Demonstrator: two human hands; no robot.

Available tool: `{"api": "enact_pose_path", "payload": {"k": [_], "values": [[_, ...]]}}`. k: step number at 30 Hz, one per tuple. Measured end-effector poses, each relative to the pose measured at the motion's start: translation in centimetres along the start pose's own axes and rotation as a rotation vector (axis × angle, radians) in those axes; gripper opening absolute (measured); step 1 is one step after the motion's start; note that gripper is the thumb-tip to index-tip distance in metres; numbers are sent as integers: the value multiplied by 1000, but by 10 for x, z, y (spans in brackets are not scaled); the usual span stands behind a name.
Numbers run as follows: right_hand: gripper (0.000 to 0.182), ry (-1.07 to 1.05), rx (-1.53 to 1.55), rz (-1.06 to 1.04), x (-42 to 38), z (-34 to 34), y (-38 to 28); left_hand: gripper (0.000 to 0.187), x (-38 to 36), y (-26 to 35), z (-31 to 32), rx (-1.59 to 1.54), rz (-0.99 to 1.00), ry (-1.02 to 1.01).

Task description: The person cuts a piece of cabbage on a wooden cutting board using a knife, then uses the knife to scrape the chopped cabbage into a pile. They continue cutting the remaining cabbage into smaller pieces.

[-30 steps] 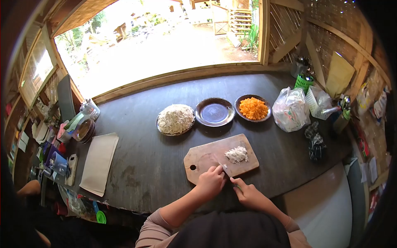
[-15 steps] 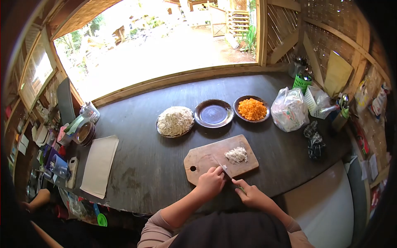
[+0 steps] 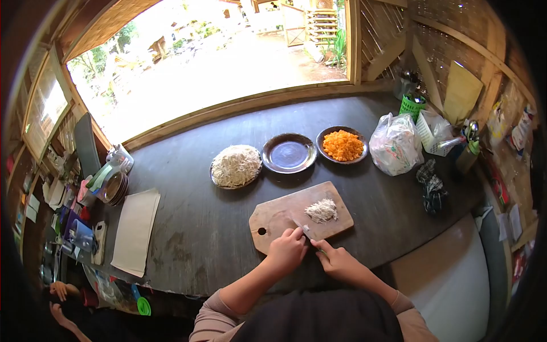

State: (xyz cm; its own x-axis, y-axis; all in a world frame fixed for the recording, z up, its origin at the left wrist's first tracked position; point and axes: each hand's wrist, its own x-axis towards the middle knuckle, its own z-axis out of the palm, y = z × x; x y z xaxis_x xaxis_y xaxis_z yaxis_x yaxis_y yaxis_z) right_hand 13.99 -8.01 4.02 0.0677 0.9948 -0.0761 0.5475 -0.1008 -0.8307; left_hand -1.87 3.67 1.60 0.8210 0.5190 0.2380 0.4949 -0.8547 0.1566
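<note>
A wooden cutting board point(image 3: 273, 219) lies on the dark table, with a small heap of chopped white shreds point(image 3: 322, 211) towards its right end. My left hand point(image 3: 288, 251) rests at the board's near edge, fingers curled and pressed together; what they hold is hidden. In my right hand point(image 3: 337, 261) is a knife point(image 3: 301, 226), its blade slanting over the board beside my left fingertips. A few white bits lie by the blade. Behind the board stand a plate of white shreds point(image 3: 236, 165), a bare dark plate point(image 3: 289, 154) and a plate of diced orange food point(image 3: 342, 145).
A filled plastic bag point(image 3: 396, 144), a dark crumpled cloth or bag point(image 3: 431, 187) and a white basket point(image 3: 433, 134) stand to the right. Brown paper sheets point(image 3: 135, 231) lie at left, near stacked plates point(image 3: 117, 188). Another person's hands point(image 3: 59, 290) show at lower left.
My right hand has moved slightly up and left with the knife, closer to my left hand. The view has shifted a little. More of the other person's hands shows at lower left.
</note>
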Motion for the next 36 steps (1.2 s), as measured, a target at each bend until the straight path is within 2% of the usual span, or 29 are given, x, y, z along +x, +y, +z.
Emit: {"api": "enact_pose_path", "payload": {"k": [7,9,13,18,22,24,27,31,33,36], "values": [[36,-8,53,-28,-7,-3,6,19,0,-2,0,11,-3,-12],[39,-93,74,115,-15,-11,-4,20,0,-1,1,11,6,-7],[39,-114,72,166,-20,-17,-11,19,1,0,-3,11,-11,-17],[36,-69,4,47,-14,-11,-10,19,0,-1,0,-1,-9,-9],[35,-60,-50,51,-3,-2,-4,17,-1,0,-1,1,7,11],[34,21,-41,-61,4,4,3,16,0,-1,-1,10,7,20],[35,-13,-38,-12,8,3,-3,16,-1,-4,4,16,15,11],[36,-15,-14,-57,2,-3,1,18,-1,-4,5,30,12,10],[37,-115,31,136,-8,-12,-7,19,-2,-3,4,26,15,23],[38,-85,28,103,-17,-12,-4,21,-1,-1,-2,29,12,-8]]}}
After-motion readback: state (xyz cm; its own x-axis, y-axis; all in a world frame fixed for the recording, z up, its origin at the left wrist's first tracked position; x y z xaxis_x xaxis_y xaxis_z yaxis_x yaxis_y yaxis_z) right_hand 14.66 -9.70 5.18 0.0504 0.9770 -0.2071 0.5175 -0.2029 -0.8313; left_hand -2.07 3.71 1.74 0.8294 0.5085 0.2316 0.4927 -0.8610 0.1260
